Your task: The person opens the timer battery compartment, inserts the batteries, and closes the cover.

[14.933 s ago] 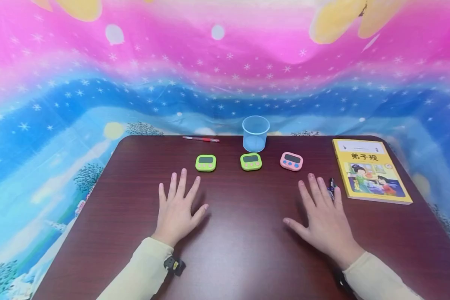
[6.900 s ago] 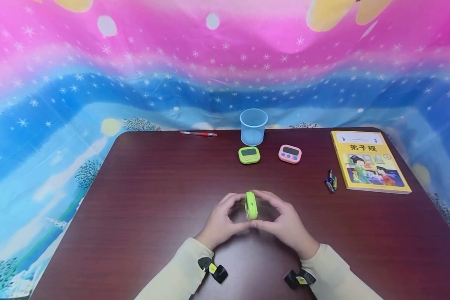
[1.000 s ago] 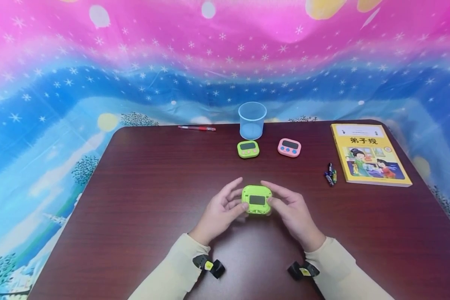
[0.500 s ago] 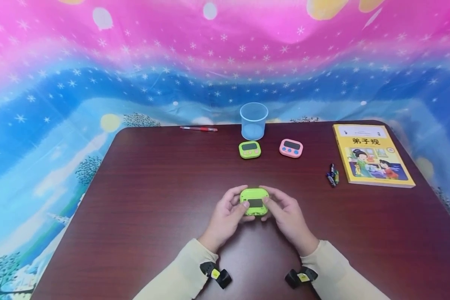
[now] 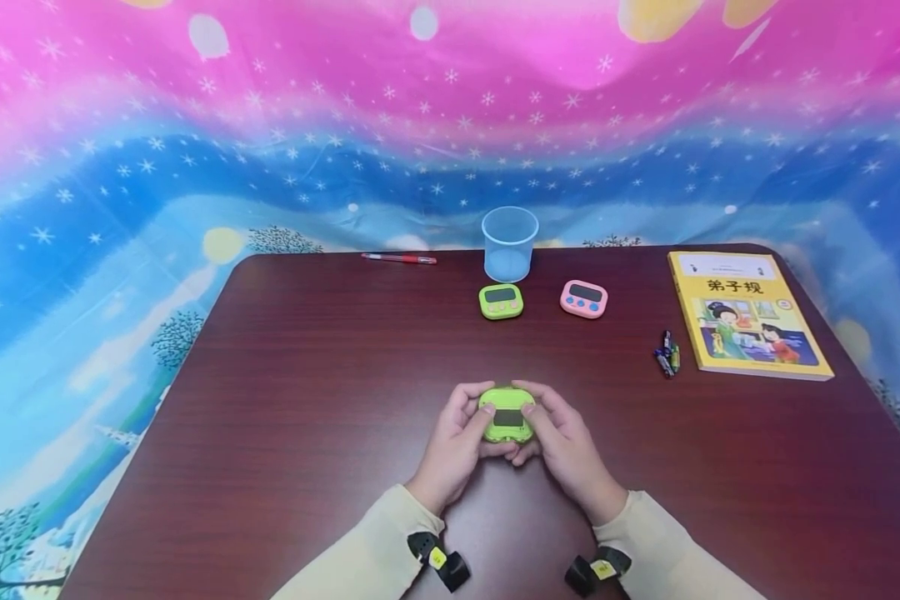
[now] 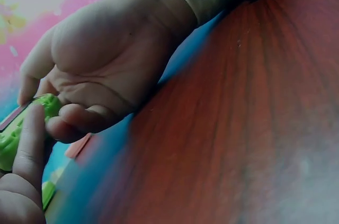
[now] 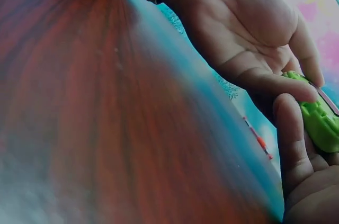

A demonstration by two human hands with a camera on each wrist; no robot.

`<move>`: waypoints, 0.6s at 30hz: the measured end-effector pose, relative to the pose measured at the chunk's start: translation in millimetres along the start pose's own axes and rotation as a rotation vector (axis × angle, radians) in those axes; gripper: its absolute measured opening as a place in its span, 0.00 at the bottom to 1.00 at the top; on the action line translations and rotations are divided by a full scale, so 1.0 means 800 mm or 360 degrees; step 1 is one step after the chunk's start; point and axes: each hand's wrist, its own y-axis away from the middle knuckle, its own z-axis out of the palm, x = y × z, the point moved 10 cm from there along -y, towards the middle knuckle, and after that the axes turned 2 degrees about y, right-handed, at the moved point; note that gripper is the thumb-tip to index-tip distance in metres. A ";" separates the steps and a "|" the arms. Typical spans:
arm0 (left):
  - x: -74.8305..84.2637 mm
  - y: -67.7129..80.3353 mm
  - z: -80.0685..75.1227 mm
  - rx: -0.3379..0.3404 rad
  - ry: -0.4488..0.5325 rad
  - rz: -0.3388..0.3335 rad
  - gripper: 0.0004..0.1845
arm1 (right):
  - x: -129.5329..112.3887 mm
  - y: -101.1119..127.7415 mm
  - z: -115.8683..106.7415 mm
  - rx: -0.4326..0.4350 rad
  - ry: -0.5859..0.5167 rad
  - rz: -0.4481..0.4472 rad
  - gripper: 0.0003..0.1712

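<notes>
1. Both hands, the left hand (image 5: 453, 446) and the right hand (image 5: 562, 446), held a green timer (image 5: 506, 414) above the worktop (image 5: 307, 400) near its front edge, fingers clamped on its sides.
2. The wrist views alone showed the fingers (image 7: 288, 134) curled under it.
3. Only the head view showed a second green timer (image 5: 501, 301) and a pink timer (image 5: 583, 299) near the back edge.

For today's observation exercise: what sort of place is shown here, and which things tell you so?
Probably a staged tabletop set rather than a lived-in room: a dark wooden table backed by a draped starry cloth, with a yellow book, a pen and small timers laid out in order.
</notes>
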 end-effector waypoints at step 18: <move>-0.015 0.001 -0.003 0.0041 0.0131 -0.0013 0.09 | 0.003 0.001 -0.001 0.0124 0.0155 0.0011 0.08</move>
